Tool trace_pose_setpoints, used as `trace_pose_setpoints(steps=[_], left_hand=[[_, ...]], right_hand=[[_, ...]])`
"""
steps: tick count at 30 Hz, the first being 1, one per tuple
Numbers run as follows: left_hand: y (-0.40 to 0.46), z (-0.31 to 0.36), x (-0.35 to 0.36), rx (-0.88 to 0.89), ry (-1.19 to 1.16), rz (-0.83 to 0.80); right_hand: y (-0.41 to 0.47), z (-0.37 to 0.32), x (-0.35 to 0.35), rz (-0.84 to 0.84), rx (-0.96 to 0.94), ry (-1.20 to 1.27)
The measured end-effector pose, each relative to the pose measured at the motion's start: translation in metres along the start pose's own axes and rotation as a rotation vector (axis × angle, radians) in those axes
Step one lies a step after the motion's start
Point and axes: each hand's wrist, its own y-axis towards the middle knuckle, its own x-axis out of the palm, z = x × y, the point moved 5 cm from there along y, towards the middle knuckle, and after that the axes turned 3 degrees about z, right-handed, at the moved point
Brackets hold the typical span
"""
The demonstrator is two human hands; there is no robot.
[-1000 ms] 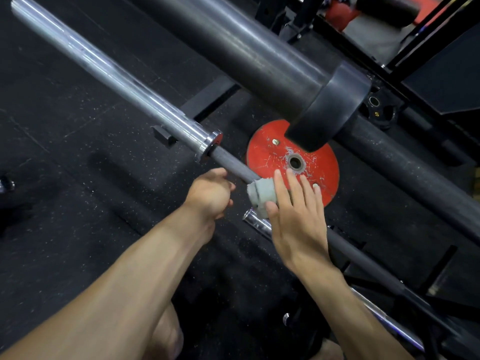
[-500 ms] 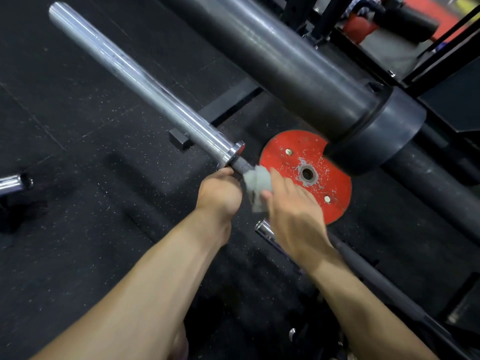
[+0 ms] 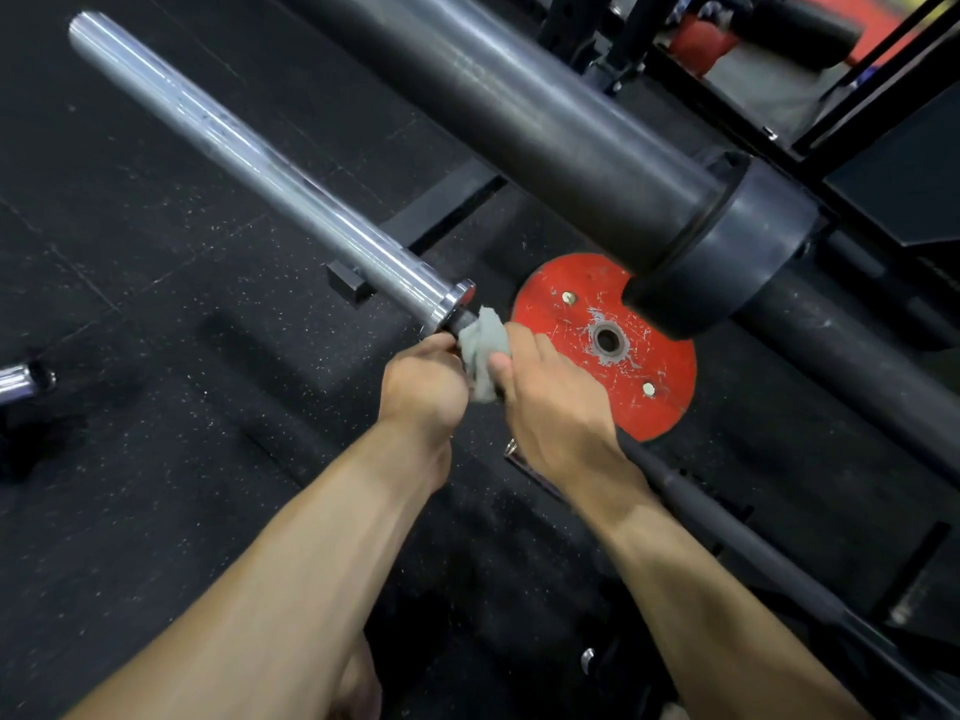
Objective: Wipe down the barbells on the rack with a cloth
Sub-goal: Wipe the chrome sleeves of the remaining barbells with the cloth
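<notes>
You won't find any text, label, brand, number or sign you can read here.

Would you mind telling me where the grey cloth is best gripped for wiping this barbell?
Grip the cloth where it wraps the dark shaft just below the collar, fingers curling round from above; the bar's round section suits an encircling hold, as the right hand shows.
</notes>
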Motion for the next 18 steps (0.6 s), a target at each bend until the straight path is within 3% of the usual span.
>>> trace_pose_setpoints(steps=[4,7,10,18], left_hand=[[0.005,-0.002,0.003,-0.027,-0.107,0.038],[0.004,-0.004,0.004,-0.059,-0.104,0.020],[0.006,-0.006,0.003,-0.025,-0.058,0.056],[0.004,-0.004,0.003,0.079,-0.002,0.069]], right_hand=[[-0.053,0.055,-0.013,-0.163,0.138,0.238],[-0.085,0.075,-0.022,-0.105,0.218,0.182],[-0.079,0.062,-0.018,0.075,0.239,0.025],[0.021,-0.019,0.000,-0.062,0.161,-0.059]])
